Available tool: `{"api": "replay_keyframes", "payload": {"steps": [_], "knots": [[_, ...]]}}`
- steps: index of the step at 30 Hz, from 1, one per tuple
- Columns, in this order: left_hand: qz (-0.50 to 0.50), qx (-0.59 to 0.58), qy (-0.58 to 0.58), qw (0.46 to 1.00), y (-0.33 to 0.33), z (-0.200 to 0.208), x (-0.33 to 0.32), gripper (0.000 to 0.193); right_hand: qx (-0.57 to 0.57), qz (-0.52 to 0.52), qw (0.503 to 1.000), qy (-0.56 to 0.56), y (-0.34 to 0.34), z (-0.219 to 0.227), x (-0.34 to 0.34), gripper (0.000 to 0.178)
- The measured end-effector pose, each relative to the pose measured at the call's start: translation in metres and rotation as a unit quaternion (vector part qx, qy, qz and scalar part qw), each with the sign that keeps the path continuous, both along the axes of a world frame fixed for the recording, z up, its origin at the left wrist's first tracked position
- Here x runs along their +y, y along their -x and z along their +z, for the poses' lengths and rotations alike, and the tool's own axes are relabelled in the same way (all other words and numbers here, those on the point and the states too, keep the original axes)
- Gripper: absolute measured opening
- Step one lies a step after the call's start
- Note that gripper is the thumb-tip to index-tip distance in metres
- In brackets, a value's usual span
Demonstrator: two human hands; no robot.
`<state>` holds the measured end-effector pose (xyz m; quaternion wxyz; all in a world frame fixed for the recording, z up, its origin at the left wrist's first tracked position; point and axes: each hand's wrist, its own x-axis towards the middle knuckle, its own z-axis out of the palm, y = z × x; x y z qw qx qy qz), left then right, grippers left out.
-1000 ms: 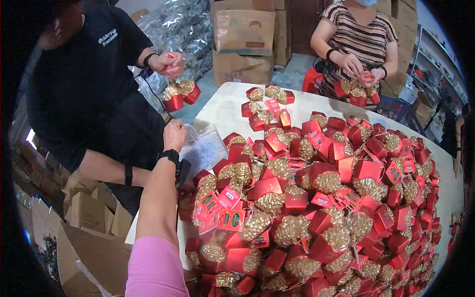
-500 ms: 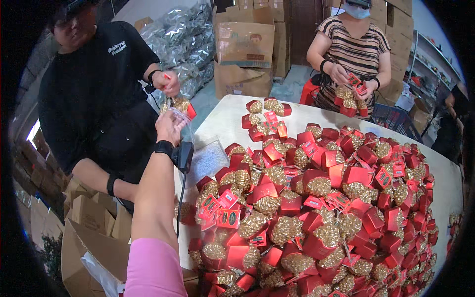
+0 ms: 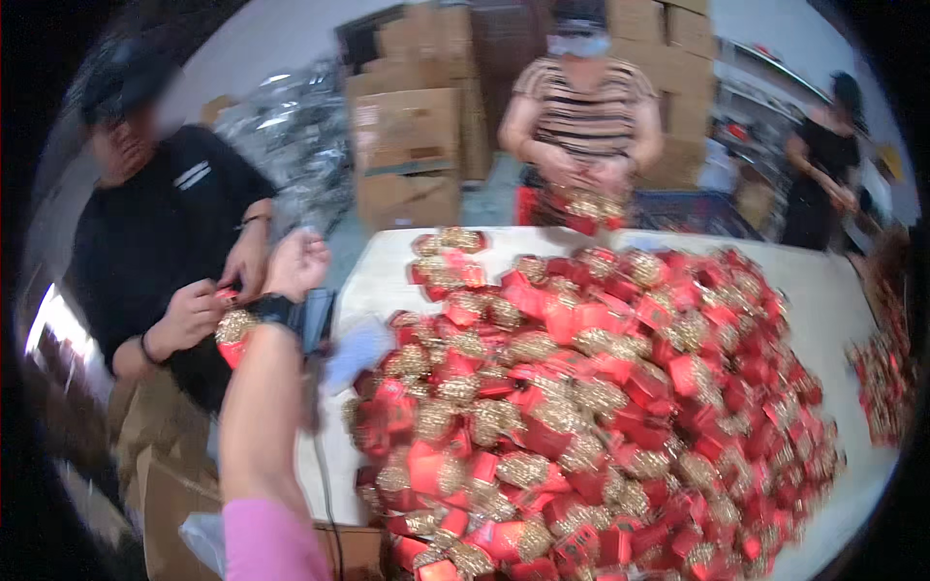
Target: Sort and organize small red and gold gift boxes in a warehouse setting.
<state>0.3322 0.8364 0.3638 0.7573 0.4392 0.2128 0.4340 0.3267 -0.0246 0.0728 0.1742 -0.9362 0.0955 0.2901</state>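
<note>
My left hand (image 3: 296,263), with a dark wristband and a pink sleeve, reaches forward above the table's left edge. Its fingers look curled, but motion blur hides whether they hold anything. Just left of my wrist, the person in black holds a red and gold glitter ornament (image 3: 233,329) in both hands. To the right of my forearm spreads a large heap of similar ornaments (image 3: 591,407), glossy red with gold glittery parts and some red tags among them. My right hand is out of the picture.
The heap lies on a pale table (image 3: 823,329). By my wrist stands a dark device (image 3: 316,315) with a cable, near a whitish pad (image 3: 356,353). Across the table a person in stripes handles more ornaments (image 3: 586,208). Cardboard boxes (image 3: 407,160) and silvery wrapped goods (image 3: 291,136) stand behind.
My view has swung right. My left hand has come away from the ornament and clear plastic it was at beside the co-worker's hand. The co-worker now holds an ornament lower, left of my wrist.
</note>
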Motion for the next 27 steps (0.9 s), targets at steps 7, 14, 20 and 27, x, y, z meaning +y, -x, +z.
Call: {"api": "replay_keyframes", "payload": {"steps": [7, 14, 20, 27], "knots": [[-0.187, 0.125, 0.005, 0.974, -0.070, 0.059, -0.203, 0.020, -0.108, 0.289, 0.947, -0.085, -0.007, -0.013, 0.003, 0.018], [-0.370, 0.171, 0.004, 0.913, -0.098, 0.054, -0.487, 0.006, -0.152, 0.296, 0.934, -0.132, -0.006, 0.020, 0.009, 0.021], [-0.536, 0.190, 0.070, 0.820, -0.109, 0.005, -0.702, 0.013, 0.026, 0.133, 0.916, -0.378, -0.005, 0.045, -0.021, 0.021], [-0.531, 0.090, 0.182, 0.822, -0.155, -0.096, -0.890, 0.014, 0.020, 0.103, 0.911, -0.400, 0.000, 0.028, -0.122, 0.022]]}}
